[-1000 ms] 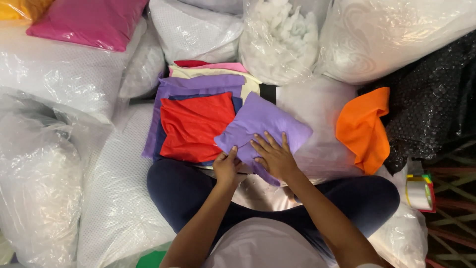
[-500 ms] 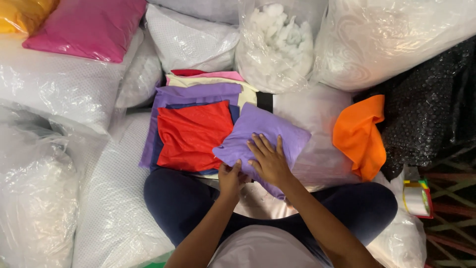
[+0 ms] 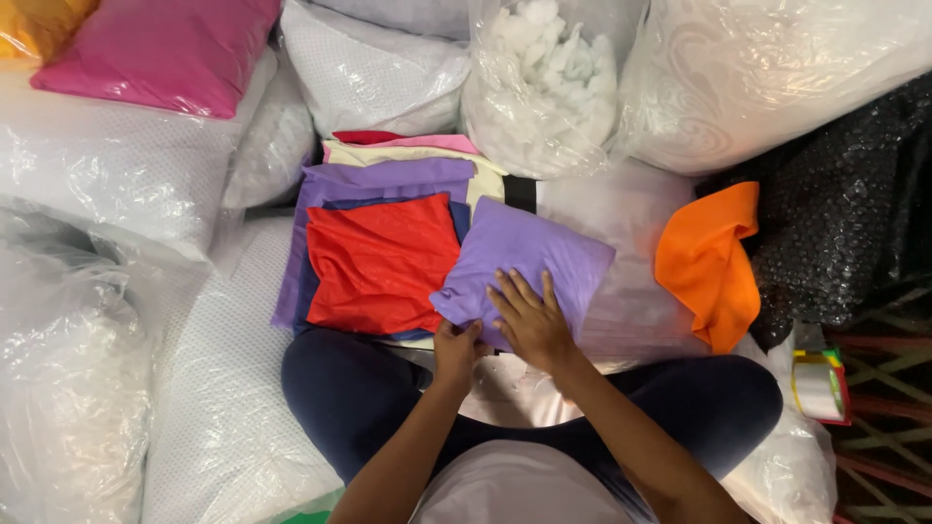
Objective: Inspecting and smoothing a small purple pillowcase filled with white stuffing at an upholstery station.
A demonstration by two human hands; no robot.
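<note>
Two hands are on the purple pillow: its corner is pinched by the left hand, and the right hand is laid flat, open. The pillow could be tipped off the lap if pressed unevenly.

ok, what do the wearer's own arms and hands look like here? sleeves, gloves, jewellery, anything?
Both forearms are bare up to the frame's bottom edge; no sleeves show. The left hand and right hand are ungloved, with no rings, watch or bracelet visible. Nails look short and unpainted, as far as the head view shows. Below the arms: a pale lilac top and dark navy trousers.
</note>
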